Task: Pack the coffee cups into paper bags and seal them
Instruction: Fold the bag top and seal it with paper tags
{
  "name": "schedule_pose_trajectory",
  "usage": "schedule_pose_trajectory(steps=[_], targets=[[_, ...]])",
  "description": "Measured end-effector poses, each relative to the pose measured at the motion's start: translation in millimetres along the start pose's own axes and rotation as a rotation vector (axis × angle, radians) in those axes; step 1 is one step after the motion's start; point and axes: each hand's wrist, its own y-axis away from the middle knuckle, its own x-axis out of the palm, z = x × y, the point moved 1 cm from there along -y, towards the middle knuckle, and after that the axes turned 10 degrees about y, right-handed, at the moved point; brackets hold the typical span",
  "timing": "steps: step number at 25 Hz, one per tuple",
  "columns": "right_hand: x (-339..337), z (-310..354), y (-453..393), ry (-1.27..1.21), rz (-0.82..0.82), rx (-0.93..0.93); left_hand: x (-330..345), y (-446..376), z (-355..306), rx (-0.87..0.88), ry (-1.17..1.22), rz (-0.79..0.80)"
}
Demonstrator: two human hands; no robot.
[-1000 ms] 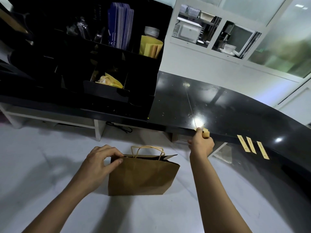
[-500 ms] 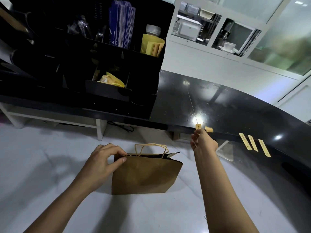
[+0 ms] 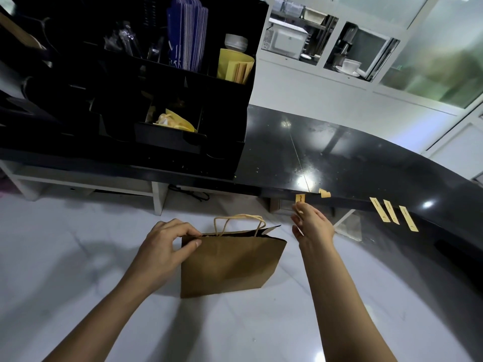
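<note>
A brown paper bag (image 3: 230, 265) with twine handles stands upright on the white surface in front of me. My left hand (image 3: 167, 244) pinches the bag's top left edge between thumb and fingers. My right hand (image 3: 312, 223) is raised beside the bag's right side and pinches a small yellow sticker strip (image 3: 300, 199) that stands up from its fingertips. A curled scrap of yellow backing paper (image 3: 324, 193) lies on the black counter's edge. No coffee cup shows; the bag's inside is hidden.
The black counter (image 3: 352, 168) curves away to the right, with three yellow sticker strips (image 3: 392, 214) stuck along its front edge. A black organiser (image 3: 136, 95) with sleeves, lids and yellow packets fills the back left. A white wall with glass windows rises behind.
My right hand has come off the counter's edge with a sticker strip and drawn back toward the bag. The curled backing scrap stays on the counter. My left hand keeps its pinch.
</note>
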Motion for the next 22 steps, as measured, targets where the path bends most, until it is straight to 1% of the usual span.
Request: schedule_pose_trajectory(steps=[6,12,18,22], targets=[[-12,-7,36,0.08,0.06,-0.111,1,2,0,0.005,0.007,-0.024],[-27,-18,71,0.121,0.05,-0.222,0,6,0,0.007,0.036,-0.024],[-39,-38,109,0.182,0.174,-0.273,-1,11,0,0.045,0.043,-0.027],[-36,-52,127,0.246,0.246,-0.264,-5,15,1,0.052,0.107,-0.013]])
